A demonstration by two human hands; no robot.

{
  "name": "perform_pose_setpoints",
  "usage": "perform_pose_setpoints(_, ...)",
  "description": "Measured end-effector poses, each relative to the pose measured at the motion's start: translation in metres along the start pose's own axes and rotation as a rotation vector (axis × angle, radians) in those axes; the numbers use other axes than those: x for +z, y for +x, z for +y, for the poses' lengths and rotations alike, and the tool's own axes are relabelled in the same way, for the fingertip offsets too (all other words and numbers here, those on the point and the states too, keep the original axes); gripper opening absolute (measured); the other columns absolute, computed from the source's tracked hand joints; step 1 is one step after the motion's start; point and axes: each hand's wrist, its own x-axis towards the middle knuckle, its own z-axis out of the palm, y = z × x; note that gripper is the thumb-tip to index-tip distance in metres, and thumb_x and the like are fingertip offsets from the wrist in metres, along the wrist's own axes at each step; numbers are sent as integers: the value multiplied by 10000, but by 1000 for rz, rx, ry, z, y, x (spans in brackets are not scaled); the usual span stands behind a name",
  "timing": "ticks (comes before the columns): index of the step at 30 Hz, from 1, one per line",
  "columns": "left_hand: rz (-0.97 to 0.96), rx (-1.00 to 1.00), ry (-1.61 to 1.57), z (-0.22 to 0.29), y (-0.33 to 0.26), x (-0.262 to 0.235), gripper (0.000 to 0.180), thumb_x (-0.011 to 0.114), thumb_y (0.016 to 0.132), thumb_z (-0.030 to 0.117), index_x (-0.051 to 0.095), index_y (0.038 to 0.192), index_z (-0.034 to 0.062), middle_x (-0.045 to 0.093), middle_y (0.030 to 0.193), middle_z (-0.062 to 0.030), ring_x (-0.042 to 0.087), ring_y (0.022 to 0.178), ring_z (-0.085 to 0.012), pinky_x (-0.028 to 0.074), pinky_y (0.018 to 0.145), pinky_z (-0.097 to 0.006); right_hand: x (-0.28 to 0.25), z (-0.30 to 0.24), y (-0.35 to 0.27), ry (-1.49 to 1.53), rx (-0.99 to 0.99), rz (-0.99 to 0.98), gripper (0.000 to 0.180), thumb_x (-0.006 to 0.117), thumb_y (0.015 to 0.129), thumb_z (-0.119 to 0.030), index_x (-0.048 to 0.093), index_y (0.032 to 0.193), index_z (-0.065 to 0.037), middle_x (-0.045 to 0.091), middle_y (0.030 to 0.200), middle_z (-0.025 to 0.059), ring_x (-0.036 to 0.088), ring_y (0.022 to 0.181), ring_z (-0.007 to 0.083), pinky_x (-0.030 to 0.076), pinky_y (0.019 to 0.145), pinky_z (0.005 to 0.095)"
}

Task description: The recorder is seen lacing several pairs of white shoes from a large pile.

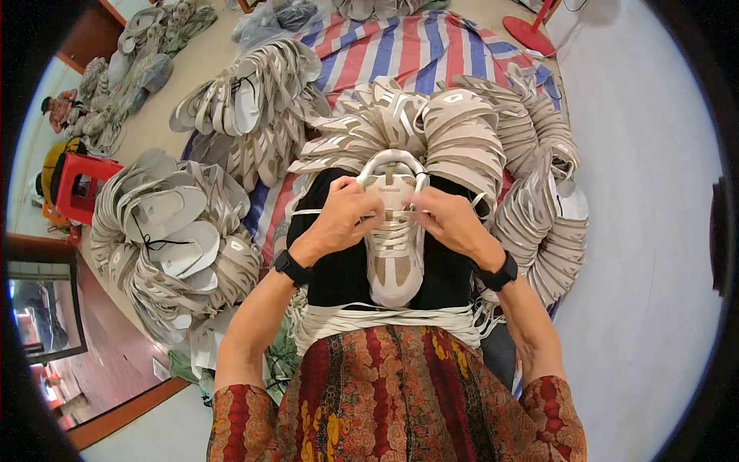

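A beige and white shoe upper (396, 281) lies across my black-clad lap with its toe toward me. White shoelace (394, 231) runs in crossing rows over its tongue, through the eyelets. My left hand (345, 212) is closed at the upper's left eyelet edge, pinching the lace; a length of it sticks out past the wrist side. At the opposite edge, my right hand (453, 222) also has its fingers pinched on lace, near the top eyelets. The fingertips partly hide the lace ends. A bundle of white laces (385, 319) hangs across my waist.
Beyond my lap, shoe uppers are stacked in curved rows (462, 135). More tied bundles (165, 231) stand at the left, near a red stool (81, 185). A striped sheet (419, 50) lies beneath them. A red round base (530, 35) stands at the far right.
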Motion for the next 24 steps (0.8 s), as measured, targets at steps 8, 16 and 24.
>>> perform_pose_setpoints(8,-13,141,65,1,3,-1,111,664,642,120,565,693,121,509,621,0,492,722,-191,321,846,-367,16,-1,-3,-105,-22,-185,127,604,739,-107,590,860,-72,584,722,99,579,650,296,460,555,357)
perform_pose_setpoints(16,-65,-51,159,10,2,9,90,625,656,127,565,629,66,513,655,-50,506,757,-229,412,706,-356,16,7,5,215,189,-333,99,548,688,-72,556,730,17,474,540,64,446,495,135,383,497,269)
perform_pose_setpoints(24,-146,-83,238,17,-1,9,66,584,679,95,551,687,38,523,757,-86,504,812,-265,448,679,-368,19,9,2,320,329,-289,143,549,665,-122,572,730,4,517,557,102,487,502,138,416,511,285)
